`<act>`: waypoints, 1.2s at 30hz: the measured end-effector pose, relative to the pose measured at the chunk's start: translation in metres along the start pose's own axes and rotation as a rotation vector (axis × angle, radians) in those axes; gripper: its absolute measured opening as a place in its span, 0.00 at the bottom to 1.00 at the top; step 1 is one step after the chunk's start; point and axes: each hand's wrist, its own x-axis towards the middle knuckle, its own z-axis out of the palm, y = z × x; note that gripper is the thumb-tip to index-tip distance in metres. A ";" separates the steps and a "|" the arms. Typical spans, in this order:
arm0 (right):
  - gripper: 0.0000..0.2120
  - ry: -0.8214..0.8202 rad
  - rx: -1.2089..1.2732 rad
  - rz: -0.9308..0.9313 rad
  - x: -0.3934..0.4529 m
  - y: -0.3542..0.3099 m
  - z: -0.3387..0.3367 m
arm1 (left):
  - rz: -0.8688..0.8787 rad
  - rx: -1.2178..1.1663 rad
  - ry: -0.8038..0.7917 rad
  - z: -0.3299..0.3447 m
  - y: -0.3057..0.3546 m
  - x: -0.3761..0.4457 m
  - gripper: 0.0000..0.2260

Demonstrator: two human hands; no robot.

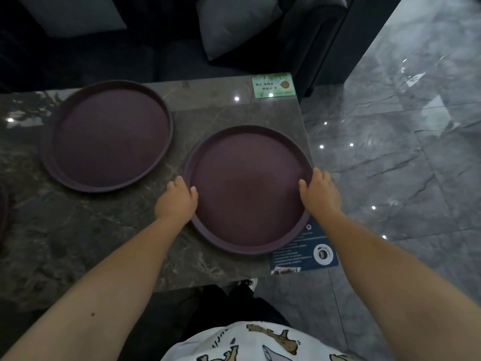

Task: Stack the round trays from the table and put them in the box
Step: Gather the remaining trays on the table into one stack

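Note:
Two dark purple round trays lie on the marble table (78, 243). The near tray (247, 188) sits at the table's right edge, slightly overhanging it. My left hand (177, 201) grips its left rim, thumb inside the rim. On the opposite rim, my right hand (318, 192) grips the same way. The far tray (106, 136) rests flat to the left and further back, untouched. A sliver of a third purple tray (4, 212) shows at the left frame edge. No box is in view.
A green card (273, 86) lies at the table's far right corner and a dark blue leaflet (304, 252) at the near right corner, partly under the near tray. A dark sofa with grey cushions (234, 22) stands behind. Glossy marble floor (403, 152) stretches right.

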 end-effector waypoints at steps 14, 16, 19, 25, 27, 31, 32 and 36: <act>0.20 -0.009 0.075 -0.022 0.011 -0.022 -0.016 | -0.178 -0.167 0.125 -0.016 -0.033 -0.007 0.18; 0.18 0.016 0.116 -0.051 0.016 -0.040 -0.023 | -0.193 -0.231 0.164 -0.030 -0.044 -0.006 0.16; 0.15 0.051 0.191 -0.111 0.024 -0.073 -0.033 | -0.223 -0.298 0.233 -0.051 -0.065 -0.001 0.16; 0.12 0.071 0.243 -0.223 0.037 -0.149 -0.034 | -0.285 -0.302 0.274 -0.077 -0.122 0.018 0.18; 0.12 0.066 0.235 -0.248 0.041 -0.175 -0.031 | -0.281 -0.288 0.272 -0.084 -0.143 0.030 0.20; 0.12 0.061 0.234 -0.250 0.047 -0.227 -0.018 | -0.282 -0.259 0.275 -0.100 -0.187 0.062 0.21; 0.12 0.061 0.235 -0.247 0.048 -0.240 -0.013 | -0.281 -0.254 0.277 -0.104 -0.198 0.071 0.21; 0.14 0.071 0.225 -0.238 0.059 -0.295 0.004 | -0.272 -0.197 0.272 -0.116 -0.242 0.111 0.21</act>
